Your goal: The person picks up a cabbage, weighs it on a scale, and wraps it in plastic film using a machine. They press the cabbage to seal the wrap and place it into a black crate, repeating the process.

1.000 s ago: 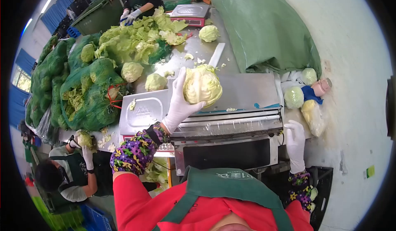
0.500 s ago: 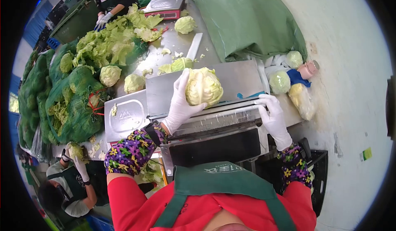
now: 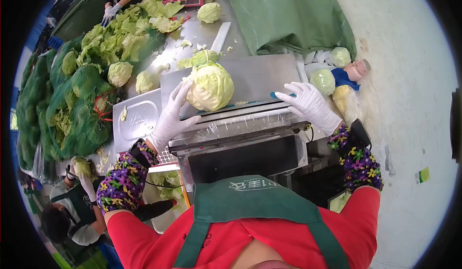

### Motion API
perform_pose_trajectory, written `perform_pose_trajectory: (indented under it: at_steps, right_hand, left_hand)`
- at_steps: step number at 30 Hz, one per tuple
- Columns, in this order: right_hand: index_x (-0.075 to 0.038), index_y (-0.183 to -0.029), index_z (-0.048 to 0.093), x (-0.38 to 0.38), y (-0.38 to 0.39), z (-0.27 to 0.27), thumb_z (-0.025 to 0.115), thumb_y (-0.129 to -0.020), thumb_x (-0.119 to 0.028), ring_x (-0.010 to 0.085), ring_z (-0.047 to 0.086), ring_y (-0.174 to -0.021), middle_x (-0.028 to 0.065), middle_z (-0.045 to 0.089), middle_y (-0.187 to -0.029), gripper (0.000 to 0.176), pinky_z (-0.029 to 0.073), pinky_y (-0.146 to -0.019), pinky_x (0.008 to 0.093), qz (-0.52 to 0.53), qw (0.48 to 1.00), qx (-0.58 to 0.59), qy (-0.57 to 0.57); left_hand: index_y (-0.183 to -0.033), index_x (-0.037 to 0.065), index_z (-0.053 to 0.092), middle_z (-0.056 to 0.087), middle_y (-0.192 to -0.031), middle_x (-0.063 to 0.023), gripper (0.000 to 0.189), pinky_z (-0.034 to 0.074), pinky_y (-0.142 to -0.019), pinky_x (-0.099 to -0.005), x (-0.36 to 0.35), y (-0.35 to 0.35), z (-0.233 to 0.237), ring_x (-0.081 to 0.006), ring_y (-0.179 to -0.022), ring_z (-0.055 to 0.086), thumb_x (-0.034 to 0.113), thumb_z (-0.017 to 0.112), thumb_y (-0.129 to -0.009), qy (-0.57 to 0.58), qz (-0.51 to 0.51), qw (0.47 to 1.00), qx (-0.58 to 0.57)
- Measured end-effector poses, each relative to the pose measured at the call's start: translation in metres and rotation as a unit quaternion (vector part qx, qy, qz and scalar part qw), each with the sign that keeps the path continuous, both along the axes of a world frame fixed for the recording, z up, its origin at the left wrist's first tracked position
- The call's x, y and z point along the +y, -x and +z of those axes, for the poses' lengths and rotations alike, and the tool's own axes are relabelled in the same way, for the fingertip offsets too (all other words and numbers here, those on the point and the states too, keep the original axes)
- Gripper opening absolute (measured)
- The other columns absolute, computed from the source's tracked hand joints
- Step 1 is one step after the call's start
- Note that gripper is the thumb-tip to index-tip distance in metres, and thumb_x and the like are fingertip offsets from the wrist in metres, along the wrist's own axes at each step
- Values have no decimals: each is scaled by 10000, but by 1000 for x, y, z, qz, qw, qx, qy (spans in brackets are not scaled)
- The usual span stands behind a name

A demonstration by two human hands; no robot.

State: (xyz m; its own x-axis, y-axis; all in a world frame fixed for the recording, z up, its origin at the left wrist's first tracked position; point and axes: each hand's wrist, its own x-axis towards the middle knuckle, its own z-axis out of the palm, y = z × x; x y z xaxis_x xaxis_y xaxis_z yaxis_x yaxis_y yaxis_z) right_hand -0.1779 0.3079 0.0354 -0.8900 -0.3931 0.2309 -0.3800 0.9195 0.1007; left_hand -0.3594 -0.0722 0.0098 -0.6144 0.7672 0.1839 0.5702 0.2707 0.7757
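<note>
A pale green cabbage (image 3: pixel 210 87) sits on the metal plate (image 3: pixel 262 74) of a wrapping machine in front of me. Beside its left side is my left hand (image 3: pixel 169 119) in a white glove, fingers and thumb spread, fingertips at the cabbage's edge. My right hand (image 3: pixel 312 106), also gloved, is open over the right end of the machine's front bar, near a small blue strip. Clear film (image 3: pixel 231 129) runs along the front of the machine, above a black panel (image 3: pixel 243 157).
A scale (image 3: pixel 137 117) stands left of the plate. Green net sacks (image 3: pixel 82 115) of cabbages and loose leaves (image 3: pixel 120 38) lie farther left. Wrapped cabbages (image 3: pixel 322 82) and a pink cup (image 3: pixel 358 70) are at right. Two co-workers are at the left; one holds a cabbage (image 3: pixel 82 166).
My left hand has loosened from the cabbage and moved left, and the cabbage now rests on the plate, turned. My right hand has risen slightly and spread its fingers. The view has shifted.
</note>
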Motion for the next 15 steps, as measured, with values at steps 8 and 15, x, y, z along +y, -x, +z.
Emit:
perform_pose_trajectory:
  at_steps: [8,15]
  right_hand:
    - [-155,-1366,492,3,34,-7,645,-768,-88,311,563,-1089,167,580,-1206,620,454,-956,407,-45,981,-138,130]
    - [-128,-1530,225,-81,105,-24,513,-842,-69,245,551,-1149,167,568,-1250,749,428,-999,346,-105,808,-321,482]
  left_hand:
    - [-1533,97,131,188,-1526,-220,1092,280,-1151,-426,2,8,-20,-339,-1433,212,246,841,-718,-96,73,987,-102]
    - [-1517,67,206,376,-1458,-161,957,332,-1109,-350,46,19,-44,-241,-1339,386,198,801,-779,-200,115,954,-193]
